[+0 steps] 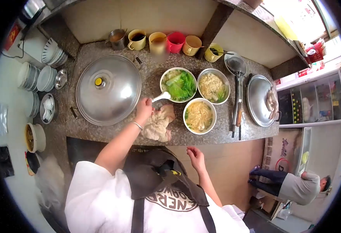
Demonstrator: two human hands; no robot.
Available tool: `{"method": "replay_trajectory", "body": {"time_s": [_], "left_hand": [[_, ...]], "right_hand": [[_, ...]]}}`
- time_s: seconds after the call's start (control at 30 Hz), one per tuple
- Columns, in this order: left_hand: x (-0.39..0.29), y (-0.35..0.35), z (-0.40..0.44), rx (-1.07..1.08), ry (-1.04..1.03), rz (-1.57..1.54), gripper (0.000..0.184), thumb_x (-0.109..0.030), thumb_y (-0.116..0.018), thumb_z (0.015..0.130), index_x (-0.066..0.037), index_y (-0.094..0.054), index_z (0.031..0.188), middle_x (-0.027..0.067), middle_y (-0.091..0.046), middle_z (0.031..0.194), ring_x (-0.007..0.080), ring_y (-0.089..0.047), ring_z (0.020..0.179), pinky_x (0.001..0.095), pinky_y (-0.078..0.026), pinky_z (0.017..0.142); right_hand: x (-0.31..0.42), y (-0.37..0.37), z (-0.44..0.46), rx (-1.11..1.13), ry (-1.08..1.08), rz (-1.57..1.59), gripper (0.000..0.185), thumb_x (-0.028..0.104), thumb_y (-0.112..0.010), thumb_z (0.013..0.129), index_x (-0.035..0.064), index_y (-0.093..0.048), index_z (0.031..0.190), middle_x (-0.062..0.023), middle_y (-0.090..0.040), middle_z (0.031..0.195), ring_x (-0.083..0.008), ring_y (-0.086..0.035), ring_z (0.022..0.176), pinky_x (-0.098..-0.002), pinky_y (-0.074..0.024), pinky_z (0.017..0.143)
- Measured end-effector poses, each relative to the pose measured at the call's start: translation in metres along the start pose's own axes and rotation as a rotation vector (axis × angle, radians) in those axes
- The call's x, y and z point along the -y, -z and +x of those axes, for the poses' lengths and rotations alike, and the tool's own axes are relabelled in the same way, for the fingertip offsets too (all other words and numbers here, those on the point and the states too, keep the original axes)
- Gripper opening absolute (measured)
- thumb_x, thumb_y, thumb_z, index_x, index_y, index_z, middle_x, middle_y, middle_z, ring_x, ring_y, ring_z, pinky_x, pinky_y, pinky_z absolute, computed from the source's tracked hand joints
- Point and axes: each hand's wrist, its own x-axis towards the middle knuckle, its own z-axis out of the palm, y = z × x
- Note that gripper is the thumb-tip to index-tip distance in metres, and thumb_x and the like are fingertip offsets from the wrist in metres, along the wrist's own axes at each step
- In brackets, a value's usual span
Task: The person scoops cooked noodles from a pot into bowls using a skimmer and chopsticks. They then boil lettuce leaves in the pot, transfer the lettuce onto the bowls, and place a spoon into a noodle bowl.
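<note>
My left hand point(144, 110) is closed round the handle of a white spoon point(161, 97), whose bowl end is at the left rim of a bowl of soup with green leaves point(182, 86). Right of that bowl stands a metal bowl of noodles with greens point(213, 86), and in front of both a white bowl of noodles point(199, 116). A crumpled cloth point(159, 123) lies just below my left hand. My right hand point(195, 157) hangs off the counter's front edge, its fingers curled together; whether anything small is between them is hidden.
A large lidded pan point(108, 90) is on the left, a smaller lidded pan point(260, 100) on the right. Several mugs point(157, 42) line the back. Ladles point(238, 93) lie right of the bowls. Stacked plates point(46, 78) stand far left. Another person point(298, 188) is at lower right.
</note>
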Motion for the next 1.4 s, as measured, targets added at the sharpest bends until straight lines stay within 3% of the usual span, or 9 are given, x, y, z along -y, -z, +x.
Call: {"method": "replay_trajectory", "body": {"time_s": [0.27,0.37,0.43,0.7,0.83,0.87,0.97,1.07,1.4], "left_hand": [[0.005,-0.017,0.023,0.07,0.052,-0.075,0.019,-0.017,-0.049,0.087,0.002,-0.054,0.088,0.0066,-0.055,0.069,0.0121,-0.055,0.051,0.0252,-0.047,0.039],[0.016,-0.004,0.049,0.223,0.138,0.078,0.023,-0.021,-0.046,0.088,-0.006,-0.055,0.104,0.0036,-0.054,0.095,0.0127,-0.053,0.082,0.0265,-0.05,0.059],[0.003,0.001,0.065,0.215,0.079,0.063,0.024,-0.022,-0.045,0.088,-0.008,-0.055,0.105,0.0029,-0.055,0.098,0.0132,-0.052,0.086,0.028,-0.049,0.064],[-0.019,-0.034,0.184,0.293,-0.061,0.159,0.044,-0.04,-0.04,0.09,-0.004,-0.053,0.111,0.0047,-0.056,0.108,0.013,-0.052,0.095,0.0274,-0.042,0.082],[-0.058,-0.051,0.2,0.739,0.147,0.014,0.056,-0.048,-0.038,0.089,-0.001,-0.05,0.117,0.0079,-0.051,0.118,0.0142,-0.046,0.107,0.0277,-0.033,0.093],[-0.067,-0.055,0.199,0.745,0.152,0.022,0.056,-0.048,-0.038,0.089,-0.001,-0.05,0.117,0.0079,-0.051,0.118,0.0142,-0.046,0.107,0.0277,-0.033,0.093],[-0.059,-0.06,0.21,0.818,0.303,0.076,0.057,-0.05,-0.039,0.088,-0.002,-0.05,0.117,0.0079,-0.051,0.118,0.0144,-0.044,0.109,0.0273,-0.033,0.094],[-0.041,-0.061,0.217,0.864,0.265,-0.004,0.058,-0.049,-0.04,0.088,-0.002,-0.049,0.118,0.008,-0.05,0.119,0.014,-0.044,0.109,0.0273,-0.033,0.094],[-0.03,-0.051,0.206,0.81,0.255,-0.176,0.058,-0.046,-0.04,0.089,0.003,-0.046,0.119,0.0107,-0.049,0.12,0.0145,-0.044,0.109,0.0271,-0.035,0.093]], "right_hand": [[0.054,-0.013,0.04,0.145,-0.061,0.281,0.027,0.017,-0.051,0.087,0.0,-0.054,0.108,-0.0042,-0.061,0.087,-0.0134,-0.057,0.079,-0.0255,-0.045,0.073],[0.077,-0.031,0.067,0.224,-0.14,0.572,0.035,0.021,-0.049,0.089,0.0021,-0.047,0.118,-0.0051,-0.057,0.098,-0.0142,-0.055,0.086,-0.0268,-0.0442,0.078],[0.082,-0.054,0.09,0.225,-0.203,0.812,0.046,0.025,-0.048,0.09,0.0039,-0.035,0.128,-0.0078,-0.051,0.113,-0.0172,-0.053,0.097,-0.0306,-0.0434,0.085],[0.074,-0.124,0.166,-0.123,-0.245,1.047,0.072,0.045,-0.047,0.087,0.0155,-0.006,0.139,-0.0064,-0.029,0.131,-0.018,-0.037,0.114,-0.0321,-0.034,0.091],[0.074,-0.142,0.188,-0.312,-0.12,1.075,0.059,0.038,-0.043,0.09,0.0168,-0.014,0.137,-0.0052,-0.025,0.137,-0.0242,-0.028,0.125,-0.0375,-0.0276,0.098],[0.057,-0.151,0.195,-0.316,-0.042,0.916,0.059,0.04,-0.042,0.089,0.0182,-0.014,0.136,-0.0047,-0.025,0.137,-0.0245,-0.026,0.126,-0.0388,-0.0261,0.099],[0.097,-0.141,0.203,-0.439,-0.169,1.384,0.057,0.044,-0.039,0.089,0.0181,-0.016,0.135,-0.0059,-0.024,0.138,-0.025,-0.027,0.125,-0.0421,-0.0226,0.102],[0.1,-0.137,0.207,-0.442,-0.132,1.385,0.06,0.05,-0.039,0.088,0.0163,-0.018,0.133,-0.0078,-0.033,0.13,-0.0249,-0.038,0.114,-0.0413,-0.0358,0.087],[0.093,-0.135,0.217,-0.418,-0.073,1.339,0.058,0.046,-0.037,0.089,0.0172,-0.014,0.134,-0.0086,-0.024,0.136,-0.0268,-0.032,0.121,-0.0423,-0.0313,0.096]]}}
